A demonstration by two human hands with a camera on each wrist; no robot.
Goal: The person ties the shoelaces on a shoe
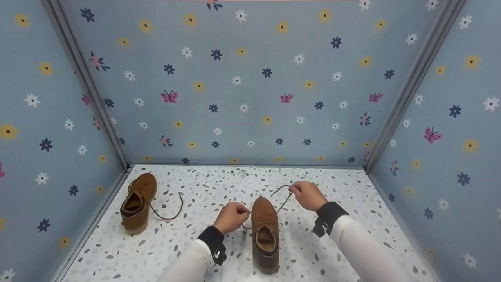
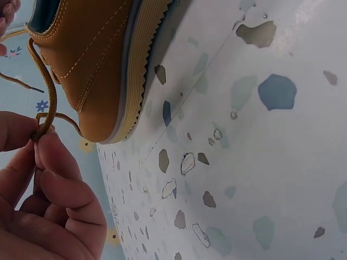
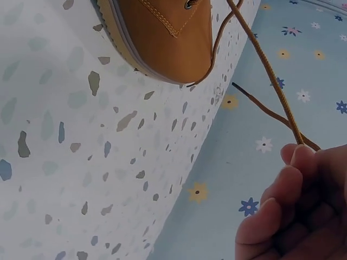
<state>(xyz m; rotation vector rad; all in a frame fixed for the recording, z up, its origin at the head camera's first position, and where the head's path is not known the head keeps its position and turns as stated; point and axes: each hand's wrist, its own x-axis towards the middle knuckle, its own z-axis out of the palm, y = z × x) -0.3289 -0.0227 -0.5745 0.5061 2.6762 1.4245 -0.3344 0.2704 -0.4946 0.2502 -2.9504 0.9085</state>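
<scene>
A brown lace-up shoe (image 1: 264,219) stands upright in front of me, toe pointing away. On its left side my left hand (image 1: 231,216) pinches one shoelace (image 2: 50,92) between thumb and fingertips, close beside the shoe. My right hand (image 1: 309,195), out to the right and a little beyond the toe, pinches the other shoelace (image 3: 274,78). That lace runs fairly straight from the shoe to my fingers, and its loose end hangs past them. In the right wrist view the shoe's toe (image 3: 173,46) shows at the top.
A matching brown shoe (image 1: 141,196) stands at the far left, one loose lace (image 1: 172,217) trailing on the speckled white surface (image 1: 203,188). Blue flowered panels (image 1: 250,98) enclose the back and both sides, with grey metal edging (image 1: 385,109) at the corners.
</scene>
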